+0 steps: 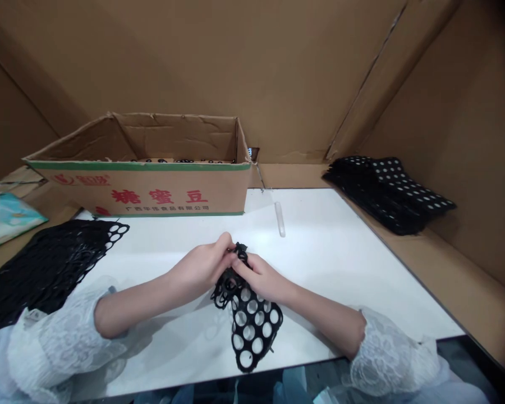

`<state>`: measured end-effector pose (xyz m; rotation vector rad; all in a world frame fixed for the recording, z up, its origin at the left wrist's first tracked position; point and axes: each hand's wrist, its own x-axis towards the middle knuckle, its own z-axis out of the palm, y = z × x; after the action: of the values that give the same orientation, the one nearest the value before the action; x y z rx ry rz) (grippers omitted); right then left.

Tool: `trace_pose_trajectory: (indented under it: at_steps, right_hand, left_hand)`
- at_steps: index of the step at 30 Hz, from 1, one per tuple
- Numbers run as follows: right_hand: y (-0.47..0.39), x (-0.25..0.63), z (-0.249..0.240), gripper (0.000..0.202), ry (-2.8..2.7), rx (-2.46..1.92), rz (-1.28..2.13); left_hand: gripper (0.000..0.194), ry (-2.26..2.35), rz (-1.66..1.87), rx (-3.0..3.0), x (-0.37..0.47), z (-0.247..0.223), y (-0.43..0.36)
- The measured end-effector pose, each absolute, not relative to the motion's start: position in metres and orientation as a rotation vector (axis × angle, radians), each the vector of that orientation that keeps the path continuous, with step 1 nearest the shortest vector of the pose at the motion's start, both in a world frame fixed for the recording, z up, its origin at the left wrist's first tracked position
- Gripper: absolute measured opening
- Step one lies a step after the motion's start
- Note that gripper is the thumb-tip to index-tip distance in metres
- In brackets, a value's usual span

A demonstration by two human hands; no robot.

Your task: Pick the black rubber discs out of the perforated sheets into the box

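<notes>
A black sheet full of round holes (pixel 252 322) is bunched up at its top, over the white tabletop near the middle of the view. My left hand (pixel 206 266) pinches the gathered top from the left, with thumb and fingers pressed together. From the right, my right hand (pixel 266 278) grips the same sheet just beside it, the thumb lying across the bunched part. The two hands meet at the fingertips. Below them the sheet spreads out and hangs down with its holes showing, while some loose loops stick out on the left.
An open cardboard box (pixel 151 193) with black pieces inside stands at the back left. More black holed sheets (pixel 37 269) lie at the left, and a stack (pixel 387 191) at the right. A clear tube (pixel 280 219) lies on the white table (pixel 328 241). A plastic packet (pixel 10 219) sits far left.
</notes>
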<state>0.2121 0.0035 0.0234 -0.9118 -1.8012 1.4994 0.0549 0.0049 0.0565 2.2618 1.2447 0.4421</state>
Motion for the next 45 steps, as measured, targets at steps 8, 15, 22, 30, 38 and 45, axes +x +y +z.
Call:
trace_pose_trajectory:
  at_steps: [8, 15, 22, 30, 38, 45]
  right_hand:
    - [0.005, 0.215, 0.021, 0.030, -1.597, -0.967, 1.636]
    - [0.010, 0.215, 0.022, 0.029, -1.601, -1.026, 1.411]
    - [0.008, 0.216, 0.021, 0.024, -1.527, -0.913, 1.663]
    - [0.001, 0.213, 0.022, 0.030, -1.571, -0.827, 1.744]
    - [0.006, 0.214, 0.020, 0.024, -1.418, -0.979, 1.711]
    - [0.009, 0.218, 0.021, 0.033, -1.560, -0.998, 1.681]
  left_hand:
    - [0.023, 2.147, 1.343, 2.426, 0.015, 0.111, 0.051]
    - [0.051, 2.663, 0.762, 2.572, -0.027, 0.157, 0.120]
    - [0.028, 1.698, 0.582, 2.604, 0.028, 0.098, 0.034]
    - [0.012, 1.217, 0.540, 2.123, 0.053, 0.052, 0.006]
    - [0.011, 1.358, 0.729, 2.135, 0.044, 0.055, 0.015]
    - [0.015, 1.573, 0.718, 2.252, 0.024, 0.069, 0.036]
